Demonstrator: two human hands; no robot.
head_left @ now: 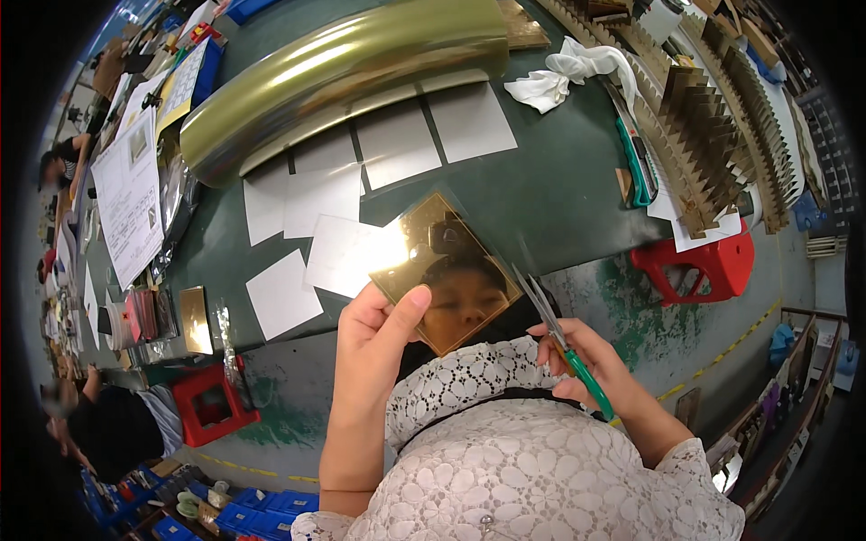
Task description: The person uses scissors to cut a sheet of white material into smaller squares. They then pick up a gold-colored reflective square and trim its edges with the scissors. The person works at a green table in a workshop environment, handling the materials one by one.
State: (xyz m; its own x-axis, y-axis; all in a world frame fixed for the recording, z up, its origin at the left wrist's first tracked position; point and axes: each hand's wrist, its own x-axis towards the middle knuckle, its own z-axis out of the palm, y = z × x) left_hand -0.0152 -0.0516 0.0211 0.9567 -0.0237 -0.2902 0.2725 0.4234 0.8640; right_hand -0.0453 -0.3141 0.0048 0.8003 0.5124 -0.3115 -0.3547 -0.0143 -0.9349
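Observation:
My left hand (370,338) grips a gold mirrored square plate (456,302) by its lower left edge, thumb on the shiny face. Clear film seems to stick out past the plate's upper right edges. In my right hand (595,356) is a pair of scissors (585,377) with green handles, its thin metal blades pointing up beside the plate's right corner. The blades and the plate look apart. Behind the plate, several white square sheets (284,296) lie on the green table (568,198), some overlapping.
A large roll of gold film (352,81) lies across the table's far side. At the right are a green cutter knife (638,162), a white cloth (568,74) and toothed metal racks (704,135). Red stools (699,266) stand by the table. Printed papers (129,198) lie left.

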